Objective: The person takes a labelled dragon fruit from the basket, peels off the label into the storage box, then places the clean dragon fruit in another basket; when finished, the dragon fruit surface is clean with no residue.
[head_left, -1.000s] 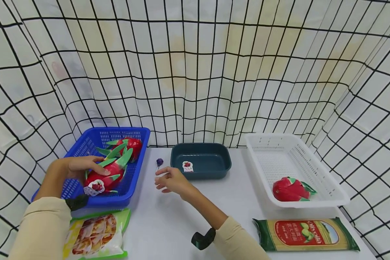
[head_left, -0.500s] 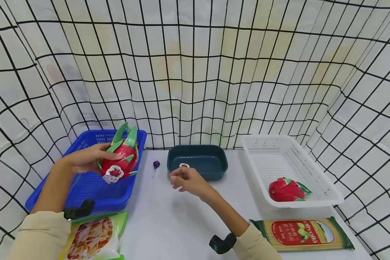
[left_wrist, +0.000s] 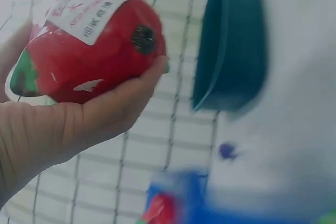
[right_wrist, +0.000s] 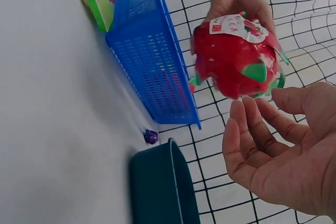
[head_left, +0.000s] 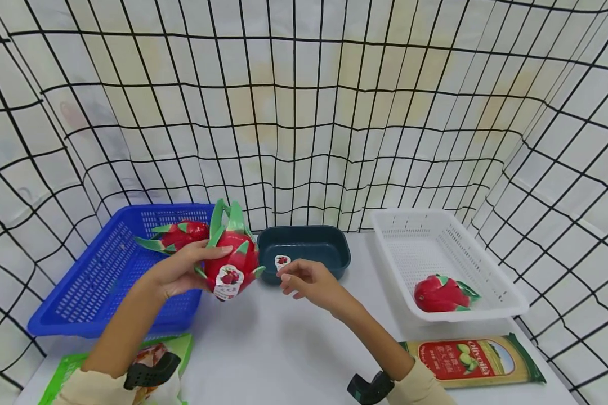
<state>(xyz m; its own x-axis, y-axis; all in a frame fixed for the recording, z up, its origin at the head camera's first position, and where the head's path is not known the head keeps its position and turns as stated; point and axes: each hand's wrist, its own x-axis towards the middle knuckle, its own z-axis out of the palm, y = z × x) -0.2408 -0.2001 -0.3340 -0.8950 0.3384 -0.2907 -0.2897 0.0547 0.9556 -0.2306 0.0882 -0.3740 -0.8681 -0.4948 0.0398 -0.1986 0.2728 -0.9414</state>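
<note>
A red dragon fruit (head_left: 239, 261) with green leafy tips and a white sticker is held up by my left hand (head_left: 184, 269), whose fingers and thumb wrap round its side. It hangs between the blue basket and the dark teal tub (head_left: 329, 247). Close to the fruit's right, my right hand (head_left: 314, 284) hovers in front of the tub with loosely bent fingers, holding nothing. In the left wrist view the dragon fruit (left_wrist: 100, 45) shows its sticker and dark round end. The right wrist view has my right hand (right_wrist: 283, 150) palm up, fingertips just below the fruit.
Another dragon fruit (head_left: 179, 235) lies in the blue basket (head_left: 81, 320). A third dragon fruit (head_left: 441, 293) sits in the white basket (head_left: 491, 312) at right. Near the front lie a pasta pack (head_left: 476, 360) and a green-edged food bag (head_left: 182, 349). A purple lollipop (right_wrist: 150, 137) rests beside the tub.
My left hand has lifted the dragon fruit out of the blue basket and carried it right, towards the tub. My right hand has shifted right from near the lollipop to before the tub.
</note>
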